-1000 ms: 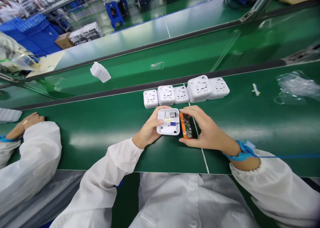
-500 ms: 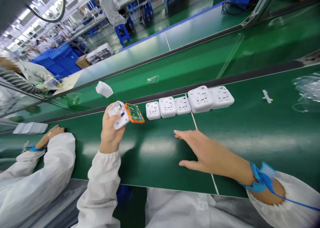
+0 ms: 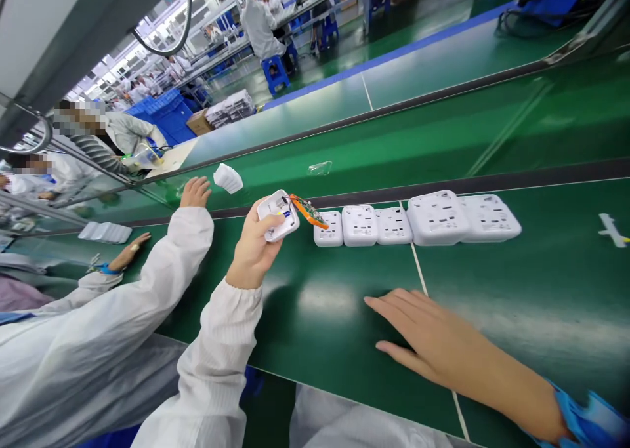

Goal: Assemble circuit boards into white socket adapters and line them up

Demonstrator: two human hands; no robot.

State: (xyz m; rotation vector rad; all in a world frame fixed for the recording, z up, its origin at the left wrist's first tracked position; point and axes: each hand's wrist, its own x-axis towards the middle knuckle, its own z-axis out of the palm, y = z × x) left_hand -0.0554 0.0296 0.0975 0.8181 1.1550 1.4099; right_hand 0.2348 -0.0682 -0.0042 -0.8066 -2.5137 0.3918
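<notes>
My left hand (image 3: 259,246) grips an open white plastic housing (image 3: 276,224), its thumb pressed inside the hollow near a small blue part. Hanging off the housing's right side is a circuit board (image 3: 309,213) with an orange edge, seen nearly edge-on. The board overlaps the leftmost of several white slotted plastic units (image 3: 360,225) that stand in a row along the back of the green worktop. My right hand (image 3: 418,330), with a blue wrist strap (image 3: 585,412), is over the worktop, open and holding nothing, its fingers stretched and thumb apart.
On the left, a co-worker's hand (image 3: 195,192) reaches near a stack of white pieces (image 3: 228,178) on the green belt (image 3: 384,149). Their other hand (image 3: 128,252) rests by another white stack (image 3: 105,232). A clear plastic scrap (image 3: 319,168) lies on the belt; a white cross-shaped piece (image 3: 613,230) lies far right.
My left hand has tilted the housing, and the board has turned from face-on to nearly edge-on. A co-worker's hand has come up beside the white stack. The whole view has shifted.
</notes>
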